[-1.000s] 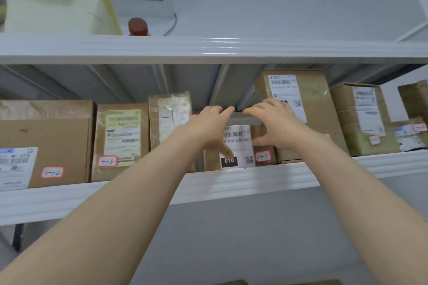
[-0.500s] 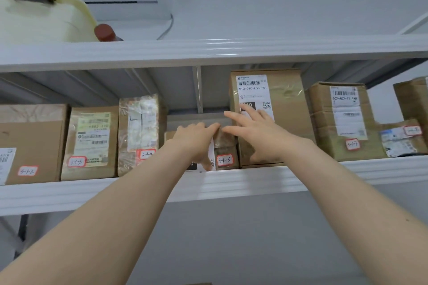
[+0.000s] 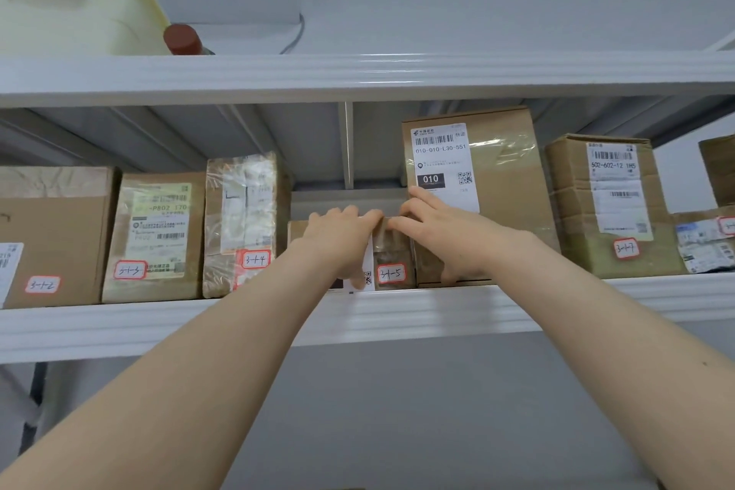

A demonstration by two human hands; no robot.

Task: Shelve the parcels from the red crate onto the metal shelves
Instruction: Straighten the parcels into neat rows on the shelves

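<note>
A small brown parcel (image 3: 391,251) with a red-edged tag reading 3-1-5 stands on the white metal shelf (image 3: 437,314), in the gap between two taller parcels. My left hand (image 3: 342,235) lies over its top left, fingers stretched across the upper edge and thumb down its front. My right hand (image 3: 445,235) presses its top right with straight fingers, next to the tall parcel (image 3: 497,171) labelled 010. Both hands cover most of the small parcel's front. The red crate is out of view.
More taped parcels line the same shelf: tags 3-1-2 (image 3: 51,235), 3-1-3 (image 3: 155,235) and 3-1-4 (image 3: 242,219) to the left, 3-1-7 (image 3: 608,203) to the right. The upper shelf (image 3: 358,72) holds a cream container (image 3: 67,12) and a red-capped bottle (image 3: 183,40).
Both hands have gone deeper into the shelf with the small parcel, which now sits further back in its gap. My view has shifted slightly left.
</note>
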